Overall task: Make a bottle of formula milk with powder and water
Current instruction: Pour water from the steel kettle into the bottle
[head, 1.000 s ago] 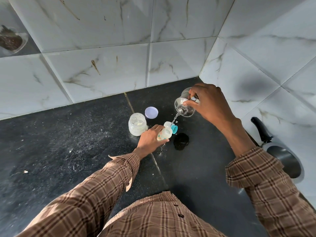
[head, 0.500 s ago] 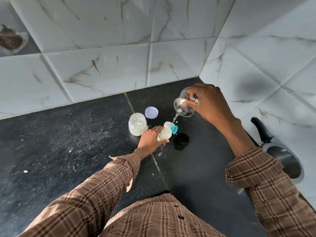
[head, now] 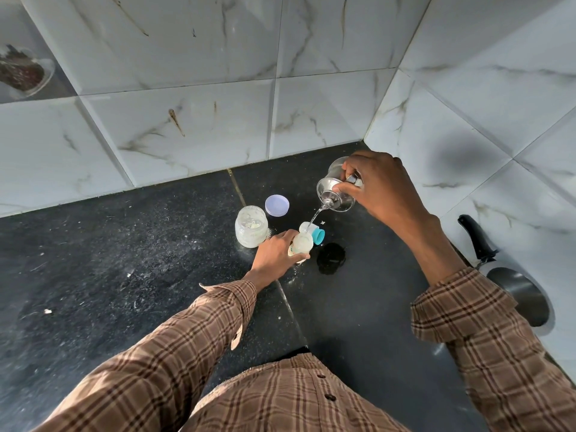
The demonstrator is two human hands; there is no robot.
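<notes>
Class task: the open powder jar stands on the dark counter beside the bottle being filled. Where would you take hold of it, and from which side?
Grip the powder jar round its upright glass body, below the open mouth, coming from the left, probably. The left hand and baby bottle crowd its right side, and the lid lies behind it.

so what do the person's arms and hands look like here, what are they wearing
Both arms are in long sleeves of a brown and tan plaid shirt, left sleeve and right sleeve. The left cuff hangs unbuttoned, its flap loose. The shirt front has dark buttons. The left hand and right hand are bare: no gloves, and no rings or watch visible.
</notes>
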